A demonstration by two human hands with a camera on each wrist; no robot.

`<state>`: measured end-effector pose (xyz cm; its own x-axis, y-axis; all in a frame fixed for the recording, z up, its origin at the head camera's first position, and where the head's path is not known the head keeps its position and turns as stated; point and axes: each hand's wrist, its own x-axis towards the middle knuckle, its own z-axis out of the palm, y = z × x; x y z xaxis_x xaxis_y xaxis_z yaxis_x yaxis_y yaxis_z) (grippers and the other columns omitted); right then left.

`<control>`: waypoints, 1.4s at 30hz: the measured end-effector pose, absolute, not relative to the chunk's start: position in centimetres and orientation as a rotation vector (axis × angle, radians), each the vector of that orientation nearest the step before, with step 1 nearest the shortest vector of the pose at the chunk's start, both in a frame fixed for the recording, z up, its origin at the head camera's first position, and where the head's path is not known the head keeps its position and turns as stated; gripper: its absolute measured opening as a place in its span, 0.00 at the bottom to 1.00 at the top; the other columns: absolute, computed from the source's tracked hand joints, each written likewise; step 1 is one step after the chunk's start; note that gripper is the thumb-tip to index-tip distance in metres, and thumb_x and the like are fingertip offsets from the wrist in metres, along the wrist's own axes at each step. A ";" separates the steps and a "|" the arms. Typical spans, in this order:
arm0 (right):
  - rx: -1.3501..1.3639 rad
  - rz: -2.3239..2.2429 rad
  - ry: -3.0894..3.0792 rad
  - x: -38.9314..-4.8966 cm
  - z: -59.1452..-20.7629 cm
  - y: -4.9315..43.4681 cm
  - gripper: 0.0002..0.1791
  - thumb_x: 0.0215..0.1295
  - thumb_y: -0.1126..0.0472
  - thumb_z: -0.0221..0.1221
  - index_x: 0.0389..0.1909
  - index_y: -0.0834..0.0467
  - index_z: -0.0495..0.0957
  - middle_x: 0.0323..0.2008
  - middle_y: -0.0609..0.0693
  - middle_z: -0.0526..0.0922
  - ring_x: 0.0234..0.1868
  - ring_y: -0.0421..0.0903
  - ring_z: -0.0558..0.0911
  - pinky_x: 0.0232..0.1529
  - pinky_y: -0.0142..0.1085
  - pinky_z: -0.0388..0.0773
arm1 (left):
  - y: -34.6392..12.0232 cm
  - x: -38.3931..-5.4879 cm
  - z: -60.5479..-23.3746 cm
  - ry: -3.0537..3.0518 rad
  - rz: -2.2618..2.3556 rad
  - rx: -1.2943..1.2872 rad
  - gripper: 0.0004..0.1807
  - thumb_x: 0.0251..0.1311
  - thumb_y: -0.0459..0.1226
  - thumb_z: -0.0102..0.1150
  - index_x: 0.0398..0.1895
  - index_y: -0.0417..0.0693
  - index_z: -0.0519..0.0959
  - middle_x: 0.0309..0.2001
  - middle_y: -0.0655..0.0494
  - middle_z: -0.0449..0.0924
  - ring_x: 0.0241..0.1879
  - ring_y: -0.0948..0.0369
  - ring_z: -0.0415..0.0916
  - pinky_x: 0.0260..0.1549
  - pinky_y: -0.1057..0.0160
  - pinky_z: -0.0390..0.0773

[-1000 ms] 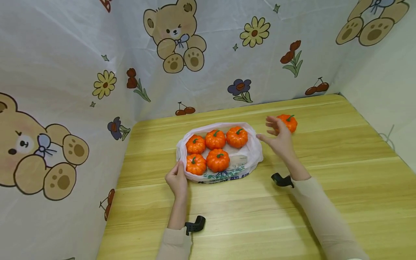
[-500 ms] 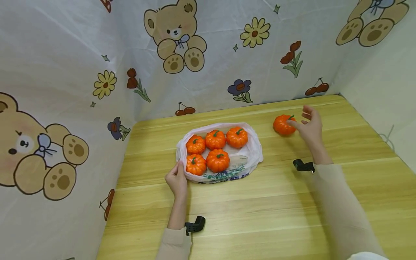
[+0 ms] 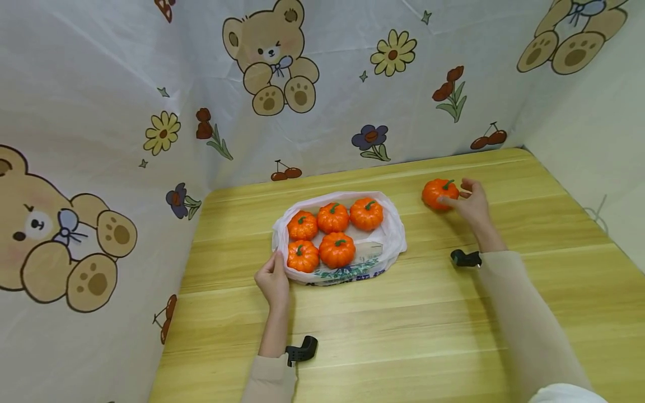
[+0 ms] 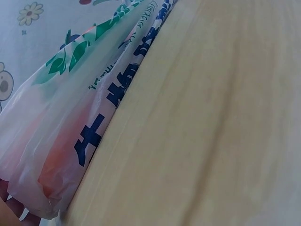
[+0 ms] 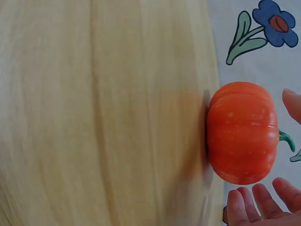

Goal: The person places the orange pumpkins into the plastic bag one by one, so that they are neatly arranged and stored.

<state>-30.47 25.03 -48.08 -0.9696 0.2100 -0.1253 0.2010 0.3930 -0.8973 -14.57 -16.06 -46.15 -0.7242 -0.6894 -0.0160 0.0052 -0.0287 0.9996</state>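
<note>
A white plastic bag [image 3: 397,238] lies with its mouth spread wide, and several small orange pumpkins [image 3: 337,249] sit inside. My left hand [image 3: 274,286] pinches the bag's near left rim. In the left wrist view, the side of the bag [image 4: 56,122] shows green leaves and dark blue print, with orange showing through. To the right of the bag, a lone pumpkin [image 3: 437,194] with a green stem stands on the table. My right hand [image 3: 475,207] is beside it, thumb and fingers spread. The right wrist view shows fingers [image 5: 267,201] close to this pumpkin [image 5: 243,134], holding nothing.
The wooden table [image 3: 373,336] meets a white cloth [image 3: 327,140] printed with bears and flowers at the back and left. A pale wall [image 3: 594,145] runs along the right, with a thin cable [image 3: 597,212] near the table's edge.
My right hand has gone from the bag's right side, past the lone pumpkin, to its right side, then lowered closer to it. The left hand keeps its hold on the bag.
</note>
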 end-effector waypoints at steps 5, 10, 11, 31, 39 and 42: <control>-0.379 1.709 -2.630 -30.8 -48.8 24.9 0.51 0.60 0.55 0.67 0.75 0.64 0.46 0.75 0.64 0.52 0.70 0.61 0.60 0.72 0.51 0.62 | -16.6 -15.2 -47.7 -1.748 -1.799 0.729 0.12 0.63 0.28 0.59 0.45 0.26 0.79 0.49 0.30 0.78 0.56 0.48 0.76 0.54 0.62 0.79; -0.396 1.700 -2.652 -31.0 -49.3 24.8 0.51 0.60 0.54 0.67 0.75 0.64 0.46 0.75 0.64 0.53 0.69 0.60 0.60 0.71 0.50 0.63 | -17.2 -16.1 -50.1 -1.726 -1.792 0.738 0.12 0.62 0.31 0.61 0.45 0.30 0.81 0.49 0.35 0.80 0.56 0.48 0.77 0.54 0.61 0.79; -0.398 1.695 -2.655 -31.0 -49.3 24.8 0.51 0.60 0.54 0.67 0.75 0.64 0.47 0.74 0.64 0.53 0.69 0.60 0.61 0.70 0.50 0.63 | -17.2 -16.1 -50.2 -1.722 -1.790 0.733 0.12 0.62 0.32 0.61 0.44 0.31 0.82 0.49 0.36 0.80 0.56 0.49 0.77 0.54 0.62 0.79; -0.447 1.677 -2.597 -29.7 -47.7 24.2 0.49 0.60 0.49 0.66 0.75 0.61 0.50 0.73 0.61 0.57 0.67 0.56 0.63 0.67 0.41 0.68 | -17.1 -16.0 -50.1 -1.702 -1.801 0.717 0.11 0.62 0.31 0.61 0.44 0.30 0.82 0.49 0.36 0.80 0.55 0.50 0.77 0.53 0.64 0.80; -0.299 1.731 -2.557 -27.3 -45.4 21.8 0.49 0.60 0.49 0.67 0.75 0.59 0.51 0.72 0.61 0.59 0.67 0.56 0.64 0.65 0.37 0.72 | -17.1 -16.0 -50.1 -1.707 -1.798 0.708 0.11 0.62 0.31 0.62 0.43 0.31 0.82 0.48 0.35 0.80 0.55 0.49 0.77 0.52 0.65 0.80; -0.208 1.739 -2.541 -26.4 -44.7 20.5 0.48 0.60 0.51 0.67 0.75 0.61 0.52 0.70 0.62 0.61 0.67 0.57 0.65 0.67 0.42 0.71 | -17.0 -16.0 -50.0 -1.713 -1.799 0.713 0.11 0.62 0.31 0.62 0.44 0.31 0.82 0.49 0.35 0.80 0.55 0.49 0.77 0.52 0.64 0.80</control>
